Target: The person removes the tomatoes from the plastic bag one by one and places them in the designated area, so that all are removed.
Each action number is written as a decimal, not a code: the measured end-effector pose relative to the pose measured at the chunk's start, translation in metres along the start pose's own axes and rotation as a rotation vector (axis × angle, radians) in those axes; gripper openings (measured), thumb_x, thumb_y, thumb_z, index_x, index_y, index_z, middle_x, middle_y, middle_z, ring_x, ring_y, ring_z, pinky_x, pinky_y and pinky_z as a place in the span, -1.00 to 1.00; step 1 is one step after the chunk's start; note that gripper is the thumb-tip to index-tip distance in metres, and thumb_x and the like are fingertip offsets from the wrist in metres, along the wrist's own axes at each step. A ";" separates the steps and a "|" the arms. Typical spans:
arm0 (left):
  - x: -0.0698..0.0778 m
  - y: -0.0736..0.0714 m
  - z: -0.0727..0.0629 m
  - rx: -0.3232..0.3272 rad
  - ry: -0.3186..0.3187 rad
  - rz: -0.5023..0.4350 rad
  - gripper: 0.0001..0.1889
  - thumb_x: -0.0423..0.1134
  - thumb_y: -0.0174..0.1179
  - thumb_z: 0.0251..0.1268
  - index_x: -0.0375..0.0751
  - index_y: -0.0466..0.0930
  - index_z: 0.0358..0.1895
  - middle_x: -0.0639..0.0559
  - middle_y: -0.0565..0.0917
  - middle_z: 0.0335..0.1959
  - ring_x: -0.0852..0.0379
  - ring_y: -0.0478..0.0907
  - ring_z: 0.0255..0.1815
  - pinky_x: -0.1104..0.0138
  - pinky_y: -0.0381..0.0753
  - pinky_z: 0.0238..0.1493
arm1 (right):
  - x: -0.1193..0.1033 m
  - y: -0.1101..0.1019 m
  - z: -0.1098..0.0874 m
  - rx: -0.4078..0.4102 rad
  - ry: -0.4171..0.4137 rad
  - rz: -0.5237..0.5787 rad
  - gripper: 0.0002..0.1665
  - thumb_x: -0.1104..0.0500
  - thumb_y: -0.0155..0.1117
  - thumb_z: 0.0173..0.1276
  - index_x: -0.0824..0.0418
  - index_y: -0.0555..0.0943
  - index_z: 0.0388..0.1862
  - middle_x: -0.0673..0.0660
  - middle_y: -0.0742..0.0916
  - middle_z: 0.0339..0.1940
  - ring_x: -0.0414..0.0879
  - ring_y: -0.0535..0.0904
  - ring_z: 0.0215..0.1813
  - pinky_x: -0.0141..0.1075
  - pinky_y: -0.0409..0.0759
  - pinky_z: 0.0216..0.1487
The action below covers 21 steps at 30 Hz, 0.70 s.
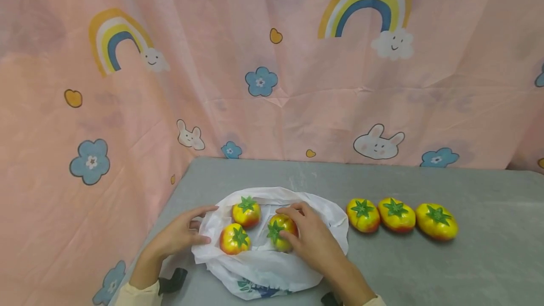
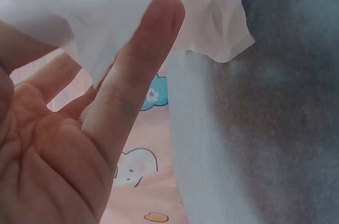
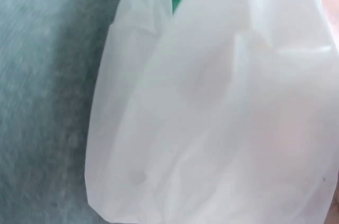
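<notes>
A white plastic bag (image 1: 272, 268) with a green and blue print lies with its mouth spread wide. Inside sit two yellow-red toy persimmons (image 1: 246, 212) with green star-shaped tops, one in front of the other. My right hand (image 1: 316, 240) reaches over the bag's right rim, thumb and fingers around a third toy persimmon (image 1: 278, 244) within the mouth. At the left rim, my left hand (image 1: 180, 233) touches the plastic with spread, fairly straight fingers (image 2: 127, 81). In the right wrist view, the bag's side (image 3: 212, 128) hides the right hand's fingers.
Right of the bag, three more toy persimmons (image 1: 396, 215) stand in a row on the grey table (image 1: 488, 268). Behind the table and to its left hangs a pink printed cloth (image 1: 297, 117).
</notes>
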<state>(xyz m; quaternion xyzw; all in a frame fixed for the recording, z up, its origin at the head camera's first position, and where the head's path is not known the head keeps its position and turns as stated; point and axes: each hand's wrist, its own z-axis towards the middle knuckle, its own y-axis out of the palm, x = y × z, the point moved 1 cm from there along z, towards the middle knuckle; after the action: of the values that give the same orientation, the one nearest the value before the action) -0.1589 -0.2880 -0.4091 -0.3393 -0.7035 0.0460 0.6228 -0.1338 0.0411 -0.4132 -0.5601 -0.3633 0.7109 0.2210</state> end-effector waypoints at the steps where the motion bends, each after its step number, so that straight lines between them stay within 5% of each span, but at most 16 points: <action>1: 0.000 0.000 0.000 0.000 0.002 0.001 -0.20 -0.36 0.45 0.09 -0.22 0.31 0.45 -0.43 0.28 0.44 -0.17 0.62 0.13 0.22 0.77 -0.09 | 0.000 -0.001 0.000 0.010 0.007 -0.001 -0.56 0.06 0.44 0.28 -0.10 0.63 0.15 -0.06 0.60 0.06 -0.13 0.53 0.06 -0.08 0.62 0.23; 6: 0.000 0.000 0.000 0.002 0.007 0.002 -0.20 -0.37 0.45 0.08 -0.23 0.31 0.45 -0.44 0.29 0.44 -0.19 0.61 0.14 0.22 0.77 -0.11 | 0.002 -0.004 0.000 -0.014 0.036 0.011 -0.66 0.05 0.33 0.38 -0.08 0.63 0.13 -0.08 0.65 0.12 -0.10 0.57 0.18 0.01 0.56 0.29; 13: 0.000 0.001 -0.001 0.004 0.009 -0.001 -0.20 -0.38 0.44 0.09 -0.23 0.31 0.45 -0.44 0.30 0.43 -0.20 0.61 0.15 0.22 0.77 -0.11 | 0.008 0.002 0.003 -0.102 0.042 0.037 -0.32 -0.08 0.54 0.14 -0.11 0.53 0.26 -0.06 0.60 0.28 -0.06 0.53 0.26 0.05 0.52 0.34; 21: 0.000 0.001 0.000 0.007 0.000 0.006 -0.20 -0.37 0.44 0.09 -0.20 0.32 0.45 -0.41 0.31 0.44 -0.19 0.61 0.16 0.21 0.76 -0.09 | 0.011 0.006 0.004 -0.118 0.020 0.068 -0.20 -0.01 0.61 0.05 -0.01 0.50 0.29 0.01 0.59 0.30 -0.02 0.52 0.26 0.05 0.50 0.35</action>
<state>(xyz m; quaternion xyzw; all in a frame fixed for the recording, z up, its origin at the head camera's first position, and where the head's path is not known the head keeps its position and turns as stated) -0.1585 -0.2878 -0.4098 -0.3392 -0.7024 0.0504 0.6237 -0.1401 0.0440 -0.4244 -0.5914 -0.3832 0.6897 0.1668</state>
